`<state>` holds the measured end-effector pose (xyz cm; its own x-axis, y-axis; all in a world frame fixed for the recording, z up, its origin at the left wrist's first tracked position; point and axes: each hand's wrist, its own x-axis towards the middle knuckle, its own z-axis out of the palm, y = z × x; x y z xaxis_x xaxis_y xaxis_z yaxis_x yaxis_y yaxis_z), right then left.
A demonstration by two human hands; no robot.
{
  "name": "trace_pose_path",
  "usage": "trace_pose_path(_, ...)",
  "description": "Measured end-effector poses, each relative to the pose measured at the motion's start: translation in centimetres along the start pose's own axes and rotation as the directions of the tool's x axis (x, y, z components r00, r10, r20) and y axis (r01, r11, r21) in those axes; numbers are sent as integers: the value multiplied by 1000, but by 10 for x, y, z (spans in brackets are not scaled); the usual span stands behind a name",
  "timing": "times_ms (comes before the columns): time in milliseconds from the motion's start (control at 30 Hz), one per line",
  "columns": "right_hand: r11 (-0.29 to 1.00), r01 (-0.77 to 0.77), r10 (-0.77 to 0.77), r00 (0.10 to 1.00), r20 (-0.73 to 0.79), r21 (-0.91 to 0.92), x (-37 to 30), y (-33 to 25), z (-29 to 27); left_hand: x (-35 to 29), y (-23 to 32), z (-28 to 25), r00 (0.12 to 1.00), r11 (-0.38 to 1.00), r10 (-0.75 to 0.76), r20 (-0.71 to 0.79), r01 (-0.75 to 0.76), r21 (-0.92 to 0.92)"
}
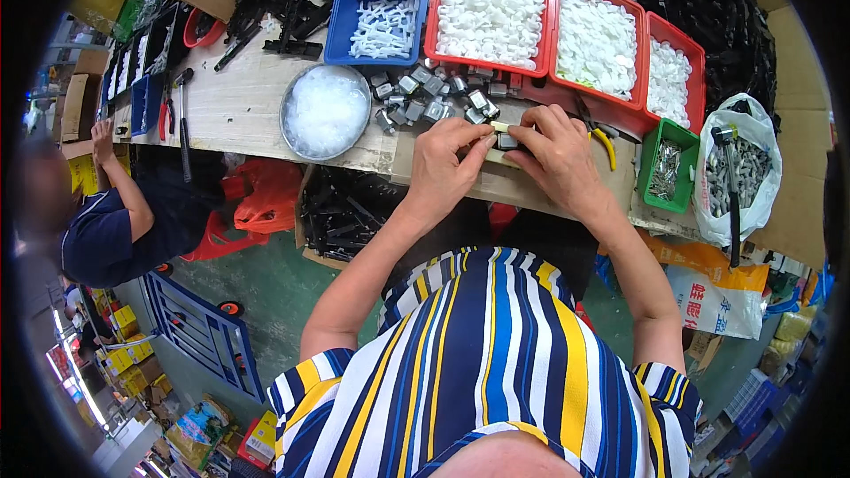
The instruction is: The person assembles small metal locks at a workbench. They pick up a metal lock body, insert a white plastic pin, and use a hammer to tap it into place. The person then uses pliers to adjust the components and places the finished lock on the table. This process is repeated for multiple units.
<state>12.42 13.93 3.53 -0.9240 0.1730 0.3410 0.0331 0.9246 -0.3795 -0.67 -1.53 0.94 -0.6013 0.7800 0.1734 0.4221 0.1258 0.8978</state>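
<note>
At the near edge of the table (239,102), both hands meet over one small part. The left hand (440,168) pinches a little pale yellowish piece (499,127) between thumb and forefinger, and the right hand (556,155) has its fingers clenched around a small dark and metal part (507,142) touching that piece. Just beyond the hands lies a loose heap of small metal clips (431,93), beside a round metal bowl (325,111) of clear bits. Behind stand a blue bin (376,16) of white parts and red bins (567,31) full of white caps. Yellow-handled pliers (602,142) lie by the right wrist, a green bin (668,164) further right.
</note>
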Motion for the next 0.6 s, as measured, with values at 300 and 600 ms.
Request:
trace_pose_path(300, 975, -92, 103, 993, -48, 202, -10, 9, 17, 1, 9, 3, 997, 992, -82, -15, 80, -98)
trace_pose_path(600, 990, -70, 76, 996, -48, 121, -8, 8, -2, 6, 3, 10, 980, 963, -185, 67, 195, -185)
